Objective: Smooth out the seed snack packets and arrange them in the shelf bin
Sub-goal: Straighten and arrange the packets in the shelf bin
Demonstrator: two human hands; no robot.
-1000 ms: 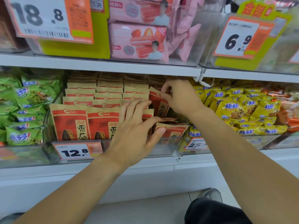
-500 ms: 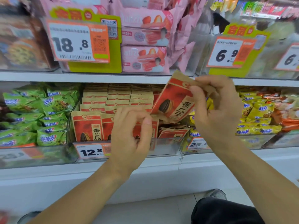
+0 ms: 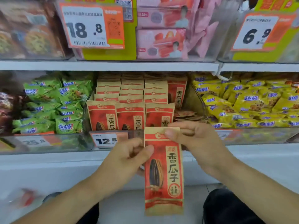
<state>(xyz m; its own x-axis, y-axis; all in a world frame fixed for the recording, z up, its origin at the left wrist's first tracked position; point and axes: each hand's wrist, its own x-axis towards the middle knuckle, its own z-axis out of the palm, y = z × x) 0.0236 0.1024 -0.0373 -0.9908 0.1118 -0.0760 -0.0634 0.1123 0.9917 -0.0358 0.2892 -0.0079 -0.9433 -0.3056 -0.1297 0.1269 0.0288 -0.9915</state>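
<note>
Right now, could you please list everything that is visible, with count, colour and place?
held seed packet: one, red and tan, upright in front of the shelf, in both hands
seed packets: many, red and tan, standing in rows in the middle bin; a few lie flat at its right side
clear bin: one, transparent, middle of lower shelf
green snack bags: many, green, lower shelf at left
yellow snack bags: many, yellow, lower shelf at right
pink boxes: at least two, pink, stacked on the upper shelf
price tags: several, white and orange, on bin fronts
left hand: pinches the packet's left edge
right hand: pinches the packet's top
</note>
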